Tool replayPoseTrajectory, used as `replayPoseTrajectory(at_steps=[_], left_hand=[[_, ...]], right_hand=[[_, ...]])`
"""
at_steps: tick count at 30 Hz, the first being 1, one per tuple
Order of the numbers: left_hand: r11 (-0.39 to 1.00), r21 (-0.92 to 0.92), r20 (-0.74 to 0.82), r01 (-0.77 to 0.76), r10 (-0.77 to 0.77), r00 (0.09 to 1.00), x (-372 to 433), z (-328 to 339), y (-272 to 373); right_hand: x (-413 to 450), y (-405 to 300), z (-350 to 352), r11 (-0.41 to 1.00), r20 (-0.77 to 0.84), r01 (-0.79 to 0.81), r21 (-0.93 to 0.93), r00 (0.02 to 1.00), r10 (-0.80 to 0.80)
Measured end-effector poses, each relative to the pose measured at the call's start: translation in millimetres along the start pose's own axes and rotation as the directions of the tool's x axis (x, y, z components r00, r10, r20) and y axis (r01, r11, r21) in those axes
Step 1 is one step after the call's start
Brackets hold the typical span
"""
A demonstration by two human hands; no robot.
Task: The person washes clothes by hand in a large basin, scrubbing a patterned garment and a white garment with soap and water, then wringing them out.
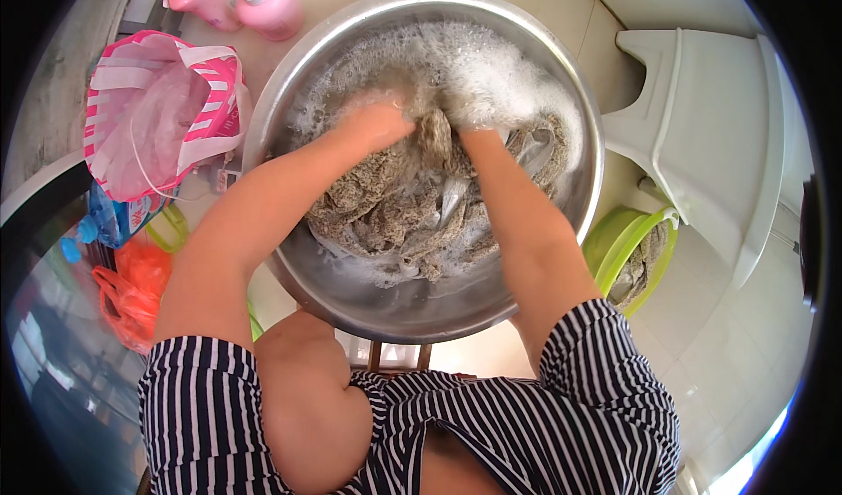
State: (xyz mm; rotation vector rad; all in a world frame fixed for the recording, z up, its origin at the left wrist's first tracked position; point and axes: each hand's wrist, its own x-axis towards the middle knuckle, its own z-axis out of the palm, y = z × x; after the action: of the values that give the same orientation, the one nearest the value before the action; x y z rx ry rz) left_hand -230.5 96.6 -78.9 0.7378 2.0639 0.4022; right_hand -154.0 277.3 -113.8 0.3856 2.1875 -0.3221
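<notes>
A wide stainless steel basin [421, 314] stands before me, holding soapy water with white foam [483, 54] thickest along its far side. Wet, mottled brown-grey cloth [388, 219] lies bunched in the water, with pale smooth patches showing in its folds. My left hand [381, 117] reaches into the foam at the middle of the basin, its fingers under the suds. Beside it, my right hand [483, 123] is sunk past the wrist in foam. A twist of the cloth rises between the two hands. Whether either hand grips it is hidden.
Pink pump bottles [271, 8] stand beyond the basin. At left are a pink-and-white striped bag [164, 113], a blue detergent bottle [122, 215] and an orange plastic bag [138, 284]. A green tub [628, 251] with similar cloth and a white plastic stool [710, 120] are at right.
</notes>
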Motion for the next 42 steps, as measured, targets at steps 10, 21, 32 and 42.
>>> replayPoseTrajectory(at_steps=[10, 21, 32, 42], left_hand=[[0.965, -0.189, -0.145, -0.18, 0.154, 0.977, -21, -15, -19], [0.883, 0.182, 0.076, -0.432, 0.426, 0.902, -90, 9, -28], [0.917, 0.326, -0.153, -0.229, 0.29, 0.945, -53, 0, -23], [0.994, 0.017, -0.158, 0.108, -0.103, 0.982, -33, 10, -51]], right_hand=[[-184, -60, 16, 0.757, -0.57, 0.334, 0.562, 0.82, 0.061], [-104, -60, 101, 0.891, -0.7, 0.446, -0.088, 0.609, -0.374], [-55, -71, -80, 0.98, 0.112, 0.168, 0.105, 0.977, -0.18], [-85, -6, -47, 0.767, -0.078, -0.247, 0.592, 0.93, 0.36]])
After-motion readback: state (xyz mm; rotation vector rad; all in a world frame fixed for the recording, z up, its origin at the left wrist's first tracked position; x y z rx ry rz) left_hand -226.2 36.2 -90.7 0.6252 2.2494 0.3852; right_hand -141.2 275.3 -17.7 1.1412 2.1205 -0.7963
